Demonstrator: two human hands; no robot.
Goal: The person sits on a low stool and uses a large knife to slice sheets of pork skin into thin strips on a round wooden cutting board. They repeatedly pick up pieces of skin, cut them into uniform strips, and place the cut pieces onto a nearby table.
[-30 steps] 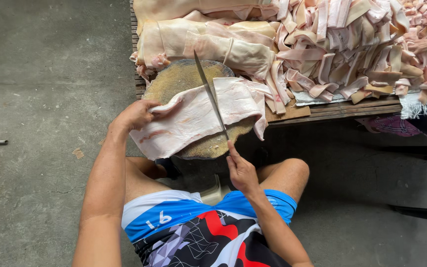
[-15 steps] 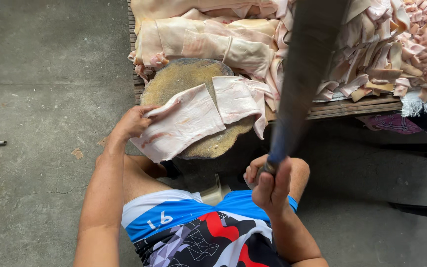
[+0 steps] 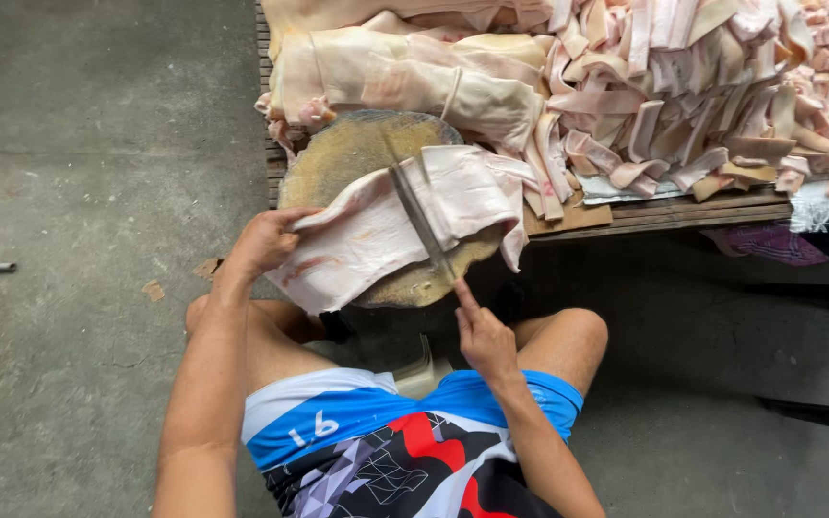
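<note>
While the right hand [image 3: 484,336] is closed around a long grey steel knife [image 3: 421,223], its blade is laid across the pale, floppy slab of pork skin [image 3: 386,230], pinned beyond by the left hand [image 3: 263,242] on a round worn wooden block [image 3: 347,153]; slicing seems underway, so firm downward pressure is called for

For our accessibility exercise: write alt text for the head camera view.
A seated person's right hand presses a long knife down into a pale sheet of meat on a round chopping block, the left hand gripping its edge. Cut strips are piled behind.
</note>
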